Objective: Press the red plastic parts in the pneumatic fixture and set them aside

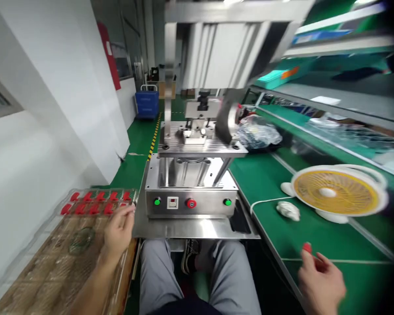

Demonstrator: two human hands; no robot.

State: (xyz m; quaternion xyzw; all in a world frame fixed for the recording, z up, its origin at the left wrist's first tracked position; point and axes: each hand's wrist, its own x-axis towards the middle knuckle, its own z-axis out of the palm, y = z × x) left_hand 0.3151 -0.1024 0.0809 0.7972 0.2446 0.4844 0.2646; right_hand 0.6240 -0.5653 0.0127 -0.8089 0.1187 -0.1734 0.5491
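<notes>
Now, head view. Left of the press machine (190, 202), the left hand (120, 229) lies on the clear tray (52, 262), fingertips at its red parts (95, 202); whether they grip one cannot be told. Right of the press machine, above the green bench (269, 183), the right hand (321, 280) pinches a small red piece (307, 248) between its fingertips. A yellow fan (336, 192) stands just beyond.

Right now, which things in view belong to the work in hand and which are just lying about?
In hand: left hand at tray of red parts; right hand pinching red part; press machine.
Lying about: fan; white wad; plastic bag.
</notes>
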